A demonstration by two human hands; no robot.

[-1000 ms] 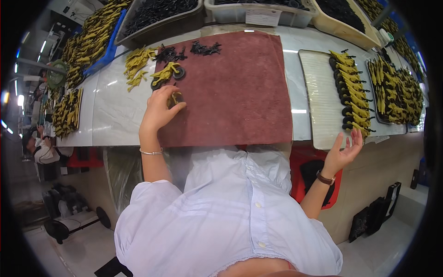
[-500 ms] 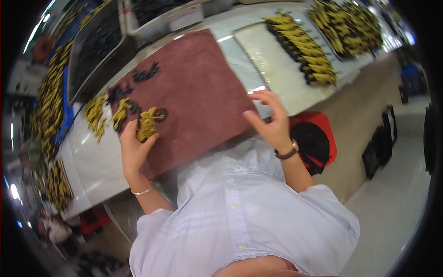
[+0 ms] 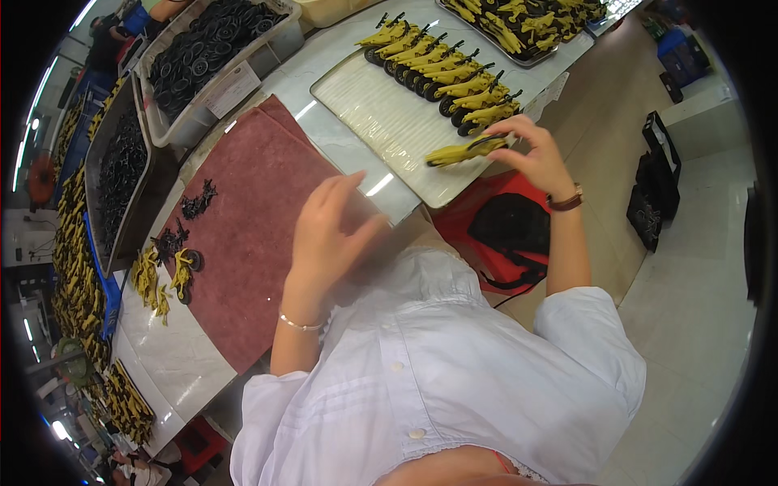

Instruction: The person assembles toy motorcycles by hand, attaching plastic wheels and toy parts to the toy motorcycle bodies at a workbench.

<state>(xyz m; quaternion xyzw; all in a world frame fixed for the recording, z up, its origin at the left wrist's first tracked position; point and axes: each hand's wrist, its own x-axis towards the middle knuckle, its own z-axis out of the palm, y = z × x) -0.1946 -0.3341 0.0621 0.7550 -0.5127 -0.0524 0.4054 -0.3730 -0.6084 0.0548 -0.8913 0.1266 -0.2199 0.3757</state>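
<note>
At the near right corner of the white tray [image 3: 365, 105], my right hand [image 3: 531, 154] pinches a yellow toy motorcycle [image 3: 460, 152] with dark parts between thumb and fingers. Farther back on that tray stands a row of similar yellow motorcycles [image 3: 438, 77] with black wheels. My left hand [image 3: 326, 235], slightly blurred, is held over the right side of the dark red mat [image 3: 243, 267], fingers apart and nothing in them. At the mat's left edge lie a yellow motorcycle body with a black wheel [image 3: 185, 274], loose yellow pieces [image 3: 146, 275] and small black parts [image 3: 198, 200].
Beyond the mat, a pale bin [image 3: 188, 128] holds black wheels and a grey bin [image 3: 154, 182] small black parts. Heaped yellow pieces [image 3: 73, 275] lie far left. Another tray [image 3: 531, 63] of yellow pieces stands back right. A red seat [image 3: 458, 223] with a black bag [image 3: 512, 228] is below.
The toy motorcycle that my left hand held on the mat is no longer there; my right hand now holds one at the tray. My left hand has opened and moved right. The view has shifted.
</note>
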